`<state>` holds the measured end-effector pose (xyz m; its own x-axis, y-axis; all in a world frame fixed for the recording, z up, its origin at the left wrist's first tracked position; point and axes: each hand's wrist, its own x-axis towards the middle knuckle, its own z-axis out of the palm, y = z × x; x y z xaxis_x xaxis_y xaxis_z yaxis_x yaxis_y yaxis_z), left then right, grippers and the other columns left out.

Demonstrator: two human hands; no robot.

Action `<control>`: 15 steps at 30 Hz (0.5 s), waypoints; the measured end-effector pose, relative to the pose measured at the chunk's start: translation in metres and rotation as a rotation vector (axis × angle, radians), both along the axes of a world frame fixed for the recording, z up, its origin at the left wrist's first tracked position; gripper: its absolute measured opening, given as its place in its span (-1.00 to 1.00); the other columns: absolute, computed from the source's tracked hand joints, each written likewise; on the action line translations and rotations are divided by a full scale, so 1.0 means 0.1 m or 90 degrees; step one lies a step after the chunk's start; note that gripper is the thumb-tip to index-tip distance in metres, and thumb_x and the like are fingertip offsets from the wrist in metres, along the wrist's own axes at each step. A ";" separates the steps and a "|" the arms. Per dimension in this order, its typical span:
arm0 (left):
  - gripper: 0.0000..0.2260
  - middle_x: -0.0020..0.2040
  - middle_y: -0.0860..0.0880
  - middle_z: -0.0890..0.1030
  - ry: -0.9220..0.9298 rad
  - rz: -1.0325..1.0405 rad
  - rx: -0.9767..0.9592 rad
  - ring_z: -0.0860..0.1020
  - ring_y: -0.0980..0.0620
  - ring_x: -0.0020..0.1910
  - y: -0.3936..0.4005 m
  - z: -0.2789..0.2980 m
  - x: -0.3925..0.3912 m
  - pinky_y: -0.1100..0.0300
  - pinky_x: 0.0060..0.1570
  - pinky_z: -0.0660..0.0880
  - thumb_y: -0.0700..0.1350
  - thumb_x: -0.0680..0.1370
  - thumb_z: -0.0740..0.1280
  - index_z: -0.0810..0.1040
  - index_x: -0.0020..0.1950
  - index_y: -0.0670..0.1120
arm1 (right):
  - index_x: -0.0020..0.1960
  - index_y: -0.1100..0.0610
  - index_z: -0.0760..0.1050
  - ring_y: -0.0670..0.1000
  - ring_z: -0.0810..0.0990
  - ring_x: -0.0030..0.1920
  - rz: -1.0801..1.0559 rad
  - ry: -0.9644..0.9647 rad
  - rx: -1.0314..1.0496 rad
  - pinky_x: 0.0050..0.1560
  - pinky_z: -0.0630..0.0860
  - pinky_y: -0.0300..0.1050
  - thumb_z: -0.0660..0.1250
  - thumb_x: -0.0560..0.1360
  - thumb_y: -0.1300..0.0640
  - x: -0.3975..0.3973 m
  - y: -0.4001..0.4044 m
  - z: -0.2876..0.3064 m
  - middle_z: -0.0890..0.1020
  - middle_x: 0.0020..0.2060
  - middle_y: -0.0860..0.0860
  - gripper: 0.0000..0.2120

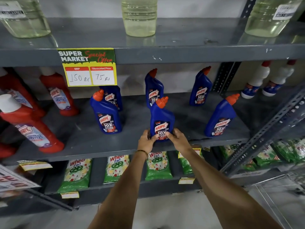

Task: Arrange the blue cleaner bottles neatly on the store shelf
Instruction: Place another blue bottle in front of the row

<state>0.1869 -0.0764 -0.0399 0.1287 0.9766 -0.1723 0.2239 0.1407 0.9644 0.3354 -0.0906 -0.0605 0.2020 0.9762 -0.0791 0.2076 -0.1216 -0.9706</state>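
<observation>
Several blue cleaner bottles with orange caps stand on the grey middle shelf (79,138). The front-centre bottle (162,116) is upright near the shelf's front edge, and both hands grip its base. My left hand (147,140) holds its lower left side and my right hand (176,138) holds its lower right side, thumbs on the label. Another blue bottle (106,113) stands front left with one (113,96) close behind it. Others stand at back centre (153,87), back right (200,87) and front right (221,116).
Red cleaner bottles (33,128) fill the shelf's left end, white bottles (257,80) the far right. A yellow price sign (89,68) hangs from the upper shelf, which holds clear jugs (139,17). Green detergent packs (76,174) sit below. A slanted metal brace (267,131) runs at the right.
</observation>
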 end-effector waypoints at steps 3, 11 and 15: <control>-0.64 0.25 -0.17 0.54 0.000 -0.005 -0.003 0.51 -0.09 0.20 -0.04 0.01 0.00 0.12 0.18 0.43 -0.15 0.52 0.31 0.39 0.29 -0.19 | 0.21 0.24 0.43 0.08 0.56 0.11 -0.003 -0.007 -0.008 0.11 0.50 -0.06 0.29 0.52 0.11 0.01 -0.03 -0.01 0.59 0.12 0.18 -0.68; -0.64 0.26 -0.17 0.54 0.006 -0.010 -0.004 0.50 -0.09 0.21 -0.07 0.04 -0.01 0.11 0.19 0.42 -0.15 0.53 0.31 0.38 0.30 -0.17 | 0.16 0.21 0.46 0.03 0.57 0.07 -0.002 -0.025 -0.010 0.01 0.46 -0.15 0.30 0.51 0.05 0.01 -0.07 0.01 0.60 0.08 0.13 -0.70; -0.63 0.25 -0.17 0.54 0.006 -0.010 -0.001 0.50 -0.09 0.21 -0.07 0.03 -0.02 0.11 0.21 0.43 -0.15 0.52 0.31 0.38 0.31 -0.17 | 0.18 0.19 0.47 0.02 0.57 0.08 0.002 -0.028 -0.011 -0.01 0.47 -0.20 0.30 0.50 0.04 0.02 -0.08 0.03 0.61 0.08 0.10 -0.69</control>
